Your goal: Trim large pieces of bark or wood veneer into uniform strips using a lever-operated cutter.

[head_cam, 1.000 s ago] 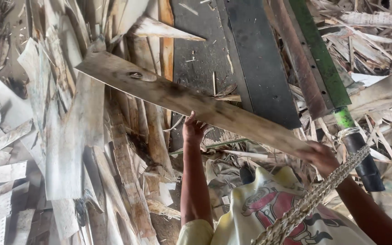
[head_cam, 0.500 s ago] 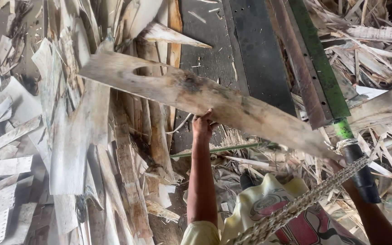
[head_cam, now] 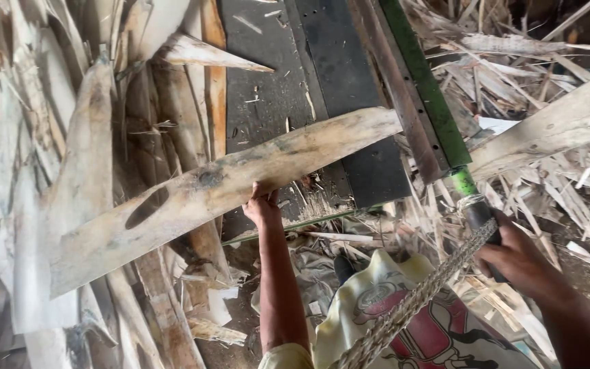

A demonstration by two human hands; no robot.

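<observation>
My left hand (head_cam: 262, 208) grips the bottom edge of a long, thin wood sheet (head_cam: 220, 188). My fingers are curled tight on it, holding it up flat across the dark cutter table (head_cam: 288, 89). The sheet has a long hole near its left end and a dark knot near the middle. Its right end almost touches the green blade bar (head_cam: 426, 89).

My right hand (head_cam: 517, 260) is closed around the black handle (head_cam: 479, 219) at the low end of that bar. A thick braided rope (head_cam: 411, 304) is tied on there too and runs down over my lap. I think my fingers go all the way around the handle, but part of it is hidden.

Piles of wood sheets (head_cam: 42, 164) lie to the left, and thin scraps (head_cam: 534, 75) lie to the right.

The sheet is thin and floppy, and I hold it at one spot only. It could tip, bend or snap at the hole. If the blade bar comes down while my left hand is near it, my fingers could get hurt. The rope could also catch on my arm.
</observation>
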